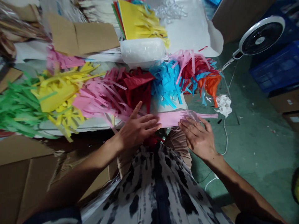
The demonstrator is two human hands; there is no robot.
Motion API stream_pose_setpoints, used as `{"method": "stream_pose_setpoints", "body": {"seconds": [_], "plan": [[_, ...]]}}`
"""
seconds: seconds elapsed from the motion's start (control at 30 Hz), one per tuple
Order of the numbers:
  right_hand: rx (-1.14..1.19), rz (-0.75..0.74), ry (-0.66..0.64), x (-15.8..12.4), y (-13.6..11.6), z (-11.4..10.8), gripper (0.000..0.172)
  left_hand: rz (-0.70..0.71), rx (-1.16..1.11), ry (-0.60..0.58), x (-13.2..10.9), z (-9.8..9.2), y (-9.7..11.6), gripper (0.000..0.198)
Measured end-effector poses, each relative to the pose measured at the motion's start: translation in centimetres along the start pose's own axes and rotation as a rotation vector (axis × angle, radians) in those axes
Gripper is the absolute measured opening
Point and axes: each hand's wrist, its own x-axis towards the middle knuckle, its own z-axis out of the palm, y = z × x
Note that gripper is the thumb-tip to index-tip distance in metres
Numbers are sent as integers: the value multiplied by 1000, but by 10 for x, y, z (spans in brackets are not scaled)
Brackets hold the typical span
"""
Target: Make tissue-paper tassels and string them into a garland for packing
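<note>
The left hand lies flat, fingers spread, on a pink paper strip. The right hand, unclenched, touches its end.

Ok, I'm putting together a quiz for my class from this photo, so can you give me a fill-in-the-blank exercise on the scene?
1. The left hand and right hand both rest on a fringed paper strip coloured ____.
2. The paper pile farthest to the person's left is ____.
3. The white round appliance standing over the floor is a ____.
Missing words: pink; green; fan.
</note>
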Motion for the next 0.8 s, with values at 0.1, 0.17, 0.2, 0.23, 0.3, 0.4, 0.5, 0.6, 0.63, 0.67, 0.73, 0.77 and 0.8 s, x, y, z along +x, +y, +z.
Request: {"method": "stream_pose_setpoints", "body": {"seconds": [0.1,0.17,0.2,0.23,0.3,0.4,0.5,0.6,0.63,0.67,0.73,0.77,0.8], "plan": [[-3,-2,-5,0,3,-2,53,-100,-16,45,-15,-13,-10,31],[3,-8,-6,4,2,-3,51,-243,11,127,-19,-19,-6,23],[11,-5,-13,6,0,-4,51,-294,35,184,-18,-19,0,21],[22,4,-20,9,-1,-5,51,-307,58,235,-14,-17,8,19],[60,34,-48,14,-3,-8,49,-210,86,295,-2,-6,27,21],[116,80,-105,21,-6,-12,46,-48,48,211,23,24,49,44],[65,95,-101,28,-9,-10,48,-167,26,198,36,53,52,53],[19,29,-59,33,-10,-3,50,-174,47,251,32,66,46,48],[27,-2,-48,34,-9,-1,48,-174,47,266,29,66,45,46],[46,-29,-42,35,-8,1,45,-188,40,282,25,63,43,44],[97,-48,-25,36,-3,3,39,-238,11,313,20,53,41,35],[125,-40,-15,37,-1,4,37,-260,-10,330,19,47,40,29],[152,-23,-7,37,2,4,35,-274,-33,346,18,41,39,23]]}}
